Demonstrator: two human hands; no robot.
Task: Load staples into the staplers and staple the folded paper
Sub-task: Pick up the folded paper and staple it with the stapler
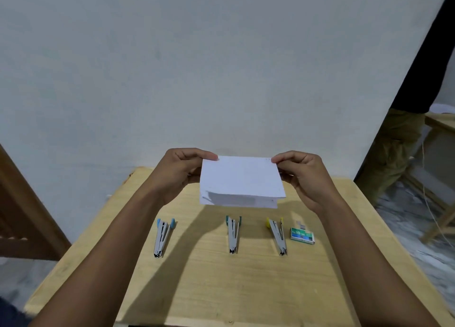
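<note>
Three lie splayed in a row on the tabletop (pixel 221 289): blue stapler (pixel 162 238), green stapler (pixel 233 235), yellow stapler (pixel 277 235). Just right of the last sits the staple box (pixel 302 235), contents hidden, with what looks like a strip of staples (pixel 301 226) behind it. Beyond, left hand (pixel 179 171) and right hand (pixel 302 176) each pinch a top corner of the folded paper (pixel 240 181), held aloft; I'd keep its layers square.

Most fingers of left hand (pixel 181 171) and right hand (pixel 304 176) hidden behind folded paper (pixel 240 179). Print on staple box (pixel 302 235) mostly unreadable; grey bit (pixel 301 226) behind it too small to tell. Near edge of table (pixel 221 289) and standing person (pixel 398 139) cut off.
</note>
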